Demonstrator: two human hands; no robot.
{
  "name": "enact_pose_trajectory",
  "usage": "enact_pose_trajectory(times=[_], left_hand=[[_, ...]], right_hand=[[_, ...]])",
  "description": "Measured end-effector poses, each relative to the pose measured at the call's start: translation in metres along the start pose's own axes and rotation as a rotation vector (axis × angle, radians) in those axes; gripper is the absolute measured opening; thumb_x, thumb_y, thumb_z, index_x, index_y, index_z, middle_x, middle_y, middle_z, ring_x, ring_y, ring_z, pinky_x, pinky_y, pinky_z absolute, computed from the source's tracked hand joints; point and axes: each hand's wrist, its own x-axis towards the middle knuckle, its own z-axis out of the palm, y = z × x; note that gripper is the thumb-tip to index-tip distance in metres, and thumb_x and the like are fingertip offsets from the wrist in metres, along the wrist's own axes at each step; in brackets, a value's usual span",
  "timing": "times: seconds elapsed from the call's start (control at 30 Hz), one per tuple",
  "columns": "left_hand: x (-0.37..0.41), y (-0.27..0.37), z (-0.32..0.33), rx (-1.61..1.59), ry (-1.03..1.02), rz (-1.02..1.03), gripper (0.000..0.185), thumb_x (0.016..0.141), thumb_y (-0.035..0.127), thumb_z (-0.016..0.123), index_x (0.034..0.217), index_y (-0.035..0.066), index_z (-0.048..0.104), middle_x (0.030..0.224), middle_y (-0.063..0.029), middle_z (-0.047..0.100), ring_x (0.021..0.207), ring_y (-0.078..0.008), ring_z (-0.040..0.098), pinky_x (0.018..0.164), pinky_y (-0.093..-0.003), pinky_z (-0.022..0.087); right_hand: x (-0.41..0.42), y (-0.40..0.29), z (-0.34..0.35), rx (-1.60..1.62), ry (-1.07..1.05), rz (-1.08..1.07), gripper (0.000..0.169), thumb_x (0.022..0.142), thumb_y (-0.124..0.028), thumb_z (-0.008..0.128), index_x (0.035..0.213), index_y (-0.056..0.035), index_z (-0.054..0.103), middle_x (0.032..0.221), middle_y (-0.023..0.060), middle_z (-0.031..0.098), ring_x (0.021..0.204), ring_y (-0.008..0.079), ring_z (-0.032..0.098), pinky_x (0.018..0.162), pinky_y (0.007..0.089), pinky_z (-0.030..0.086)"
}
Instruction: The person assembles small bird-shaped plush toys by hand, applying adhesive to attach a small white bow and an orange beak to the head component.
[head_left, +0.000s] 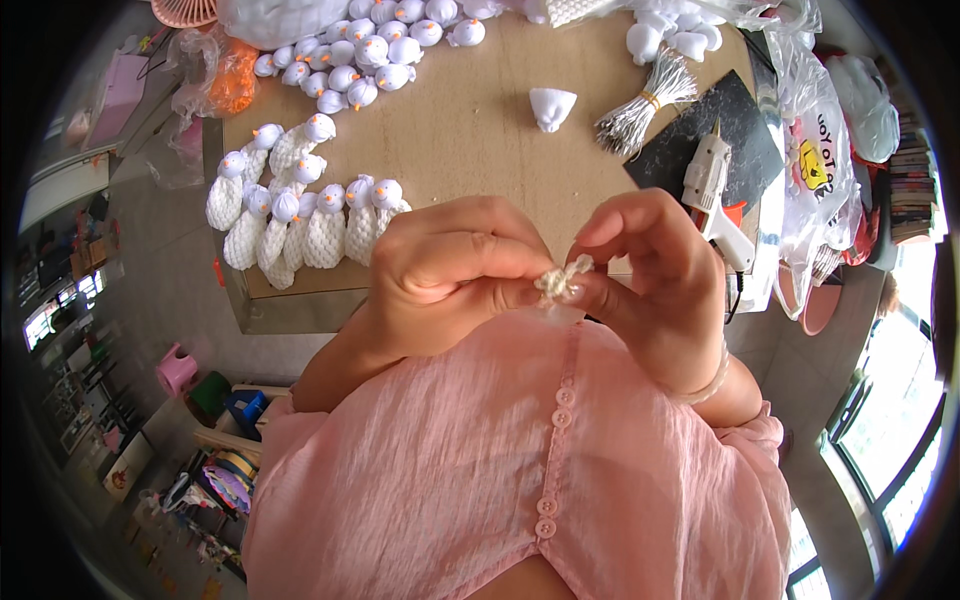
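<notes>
Between the fingertips of both hands is a small piece of cream knotted or crocheted yarn (556, 283), held above the table's near edge. My left hand (465, 274) pinches its left side between thumb and forefinger. My right hand (649, 277) grips its right side with thumb and fingers, the fingers curled above. Part of the piece is hidden by the fingertips. Beyond the hands a small white fabric cup-like piece (553, 109) sits on the brown tabletop (480, 127). To the left lie several snowman figures (325, 244) with smiling white heads on knitted white bodies.
Many loose snowman heads (371, 52) lie at the back left, beside an orange-filled plastic bag (234, 75). On the right are a bundle of white wires (649, 101), white fabric pieces (671, 34), a hot glue gun (709, 187) on a dark tile (739, 127), and a hanging plastic bag (817, 165).
</notes>
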Motion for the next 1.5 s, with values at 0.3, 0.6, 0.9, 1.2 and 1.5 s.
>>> enact_pose_trajectory(times=[0.3, 0.6, 0.9, 1.2, 1.5], left_hand=[[0.003, 0.007, 0.004, 0.067, 0.058, -0.053, 0.008, 0.076, -0.001, 0.063, 0.084, -0.005, 0.062, 0.078, -0.0116, 0.062, 0.066, -0.0164, 0.059, 0.056, -0.0261, 0.045], [-0.001, 0.006, 0.01, 0.111, 0.219, -0.106, 0.008, 0.08, -0.002, 0.06, 0.087, -0.005, 0.06, 0.082, -0.0131, 0.061, 0.069, -0.0159, 0.057, 0.059, -0.0254, 0.045], [0.0, 0.005, 0.009, 0.129, 0.143, -0.042, 0.01, 0.083, 0.001, 0.06, 0.091, -0.006, 0.061, 0.084, -0.0134, 0.061, 0.071, -0.0148, 0.056, 0.058, -0.0247, 0.044], [0.001, 0.003, 0.009, 0.128, 0.095, -0.012, 0.013, 0.082, 0.005, 0.065, 0.092, -0.004, 0.063, 0.084, -0.0135, 0.063, 0.07, -0.0171, 0.058, 0.058, -0.0268, 0.045], [0.005, 0.005, 0.005, 0.186, 0.025, 0.055, 0.012, 0.077, 0.004, 0.069, 0.085, -0.003, 0.064, 0.079, -0.0128, 0.062, 0.065, -0.019, 0.059, 0.053, -0.0272, 0.044]], right_hand=[[0.007, 0.006, -0.011, 0.39, -0.189, 0.251, 0.029, 0.079, -0.003, 0.069, 0.105, 0.003, 0.057, 0.087, 0.0047, 0.064, 0.077, 0.0085, 0.058, 0.067, 0.0207, 0.046], [0.012, 0.014, -0.008, -0.123, -0.064, -0.298, 0.014, 0.073, -0.001, 0.071, 0.084, -0.0027, 0.061, 0.08, 0.0082, 0.062, 0.069, 0.017, 0.059, 0.063, 0.0268, 0.045], [0.009, 0.01, -0.001, -0.12, -0.009, -0.211, 0.014, 0.073, -0.001, 0.072, 0.083, -0.0033, 0.063, 0.076, 0.004, 0.064, 0.067, 0.0145, 0.059, 0.065, 0.0256, 0.044], [0.005, 0.011, 0.004, 0.095, 0.084, -0.087, 0.017, 0.071, -0.004, 0.076, 0.078, -0.0038, 0.061, 0.074, 0.002, 0.062, 0.064, 0.0121, 0.058, 0.066, 0.0252, 0.043], [0.007, 0.013, -0.007, -0.016, -0.039, -0.141, 0.017, 0.067, 0.0, 0.077, 0.072, -0.0052, 0.061, 0.073, 0.0009, 0.062, 0.067, 0.0127, 0.057, 0.067, 0.0249, 0.041]])
